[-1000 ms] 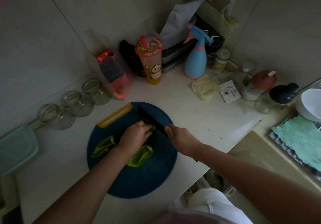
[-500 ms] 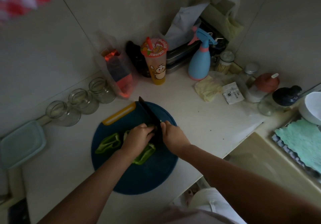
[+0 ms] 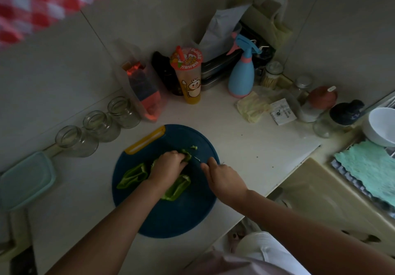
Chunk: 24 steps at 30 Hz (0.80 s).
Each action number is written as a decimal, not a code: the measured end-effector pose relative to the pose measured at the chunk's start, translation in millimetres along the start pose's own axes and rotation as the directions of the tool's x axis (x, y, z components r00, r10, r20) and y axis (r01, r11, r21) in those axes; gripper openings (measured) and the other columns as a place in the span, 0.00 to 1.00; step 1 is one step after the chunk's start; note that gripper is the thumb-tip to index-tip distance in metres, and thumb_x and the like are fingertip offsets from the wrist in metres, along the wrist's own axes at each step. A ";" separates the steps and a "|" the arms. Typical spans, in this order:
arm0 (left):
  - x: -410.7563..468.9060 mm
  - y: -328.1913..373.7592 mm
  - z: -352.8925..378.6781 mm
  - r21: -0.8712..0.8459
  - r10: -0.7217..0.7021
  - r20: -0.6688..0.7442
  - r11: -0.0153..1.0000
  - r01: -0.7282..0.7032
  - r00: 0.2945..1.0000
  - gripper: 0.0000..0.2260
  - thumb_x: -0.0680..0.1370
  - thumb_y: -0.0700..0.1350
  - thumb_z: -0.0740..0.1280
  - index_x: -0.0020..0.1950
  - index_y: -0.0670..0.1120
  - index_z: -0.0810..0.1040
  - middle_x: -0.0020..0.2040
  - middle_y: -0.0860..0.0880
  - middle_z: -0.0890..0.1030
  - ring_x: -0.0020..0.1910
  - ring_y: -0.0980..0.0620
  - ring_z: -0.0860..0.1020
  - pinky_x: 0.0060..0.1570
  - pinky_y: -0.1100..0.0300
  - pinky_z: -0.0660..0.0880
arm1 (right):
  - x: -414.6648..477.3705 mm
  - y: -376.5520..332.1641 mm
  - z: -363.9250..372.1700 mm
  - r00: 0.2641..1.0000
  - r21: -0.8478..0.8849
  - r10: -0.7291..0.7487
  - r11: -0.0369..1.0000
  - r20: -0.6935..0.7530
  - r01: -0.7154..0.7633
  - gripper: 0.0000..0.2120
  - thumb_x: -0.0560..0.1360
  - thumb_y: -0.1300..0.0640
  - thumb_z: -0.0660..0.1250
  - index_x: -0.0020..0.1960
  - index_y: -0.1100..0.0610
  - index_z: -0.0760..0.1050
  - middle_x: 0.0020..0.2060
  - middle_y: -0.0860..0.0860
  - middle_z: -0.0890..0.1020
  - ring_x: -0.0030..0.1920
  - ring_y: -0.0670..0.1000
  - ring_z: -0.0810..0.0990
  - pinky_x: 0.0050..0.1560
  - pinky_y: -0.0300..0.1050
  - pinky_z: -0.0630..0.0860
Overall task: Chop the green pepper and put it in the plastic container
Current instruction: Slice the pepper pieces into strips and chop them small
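- Blue cutting board (image 3: 181, 217): all the green pepper (image 3: 133, 175) is on it, in a few long pieces.
- Plastic container (image 3: 25, 180): far left on the counter, well apart from the board. Looks lidded to me.
- Left hand (image 3: 167, 165): fingers curled down, pinning the far piece.
- Right hand (image 3: 224, 179): wrapped round the knife (image 3: 197, 159) handle. I can barely make out the blade against the dark board.
- Pepper's light, hollow and crisp, and I'd guess the skin is waxy and slippery. I'd pin it flat near the cut, fingertips tucked.
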<state>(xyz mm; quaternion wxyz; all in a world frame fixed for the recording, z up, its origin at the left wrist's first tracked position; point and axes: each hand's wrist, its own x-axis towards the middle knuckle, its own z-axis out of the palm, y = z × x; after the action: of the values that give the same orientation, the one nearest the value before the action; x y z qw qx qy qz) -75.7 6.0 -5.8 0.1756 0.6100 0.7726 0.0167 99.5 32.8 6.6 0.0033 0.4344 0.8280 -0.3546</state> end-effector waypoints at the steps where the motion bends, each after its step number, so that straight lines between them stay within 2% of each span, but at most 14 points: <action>1: 0.5 -0.9 -0.6 -0.004 0.000 -0.002 1.000 0.000 1.000 0.12 0.78 0.48 0.64 0.54 0.42 0.80 0.52 0.42 0.79 0.51 0.43 0.78 0.48 0.53 0.73 | -0.8 -0.3 1.8 1.000 -0.006 -0.007 1.000 -0.005 0.007 0.15 0.82 0.45 0.46 0.47 0.54 0.61 0.29 0.48 0.67 0.33 0.55 0.71 0.37 0.49 0.69; 3: 0.5 -3.2 -1.4 -0.014 0.004 0.000 1.000 -0.004 1.000 0.11 0.78 0.47 0.64 0.53 0.41 0.81 0.51 0.42 0.80 0.50 0.44 0.78 0.47 0.52 0.74 | -2.1 -1.4 4.2 1.000 -0.006 -0.008 1.000 -0.006 0.008 0.14 0.82 0.45 0.46 0.47 0.54 0.60 0.29 0.48 0.67 0.33 0.55 0.71 0.36 0.48 0.68; 9: -3.2 -7.0 0.0 -0.055 0.030 -0.019 0.998 -0.031 0.999 0.10 0.78 0.45 0.65 0.54 0.41 0.80 0.50 0.41 0.80 0.49 0.44 0.78 0.47 0.53 0.74 | -2.9 -3.7 9.3 1.000 0.035 0.021 0.999 0.011 -0.021 0.16 0.82 0.44 0.45 0.49 0.54 0.62 0.35 0.54 0.75 0.38 0.58 0.78 0.42 0.54 0.76; 15: -4.4 -9.0 0.5 -0.154 0.031 -0.051 0.987 -0.039 0.998 0.09 0.77 0.44 0.67 0.54 0.42 0.82 0.48 0.42 0.81 0.46 0.44 0.80 0.46 0.52 0.76 | 3.9 -9.0 10.1 0.997 0.176 0.072 0.981 0.023 -0.075 0.15 0.83 0.46 0.46 0.46 0.55 0.63 0.33 0.51 0.72 0.36 0.56 0.74 0.39 0.49 0.69; 19: -2.4 -9.4 -1.8 -0.167 0.046 -0.040 0.985 -0.052 0.998 0.10 0.77 0.43 0.67 0.55 0.41 0.82 0.49 0.41 0.81 0.48 0.44 0.79 0.50 0.53 0.75 | 9.1 -8.2 5.3 0.998 0.138 0.055 0.989 0.034 -0.059 0.15 0.83 0.46 0.46 0.46 0.55 0.63 0.32 0.50 0.71 0.37 0.56 0.74 0.39 0.50 0.70; 24: -0.2 -8.7 -5.8 -0.171 0.071 -0.022 0.983 -0.073 0.997 0.11 0.77 0.43 0.66 0.57 0.41 0.81 0.51 0.41 0.81 0.50 0.44 0.79 0.52 0.53 0.74 | 14.2 -8.1 -3.4 0.996 0.091 0.055 0.994 0.070 -0.061 0.17 0.83 0.47 0.46 0.51 0.57 0.67 0.35 0.53 0.73 0.41 0.59 0.77 0.44 0.54 0.75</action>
<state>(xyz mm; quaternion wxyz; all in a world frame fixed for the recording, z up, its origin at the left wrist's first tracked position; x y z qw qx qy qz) -85.5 4.7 -2.4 0.2206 0.6200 0.7470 0.0942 85.9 42.0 9.4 0.0214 0.4456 0.7970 -0.4073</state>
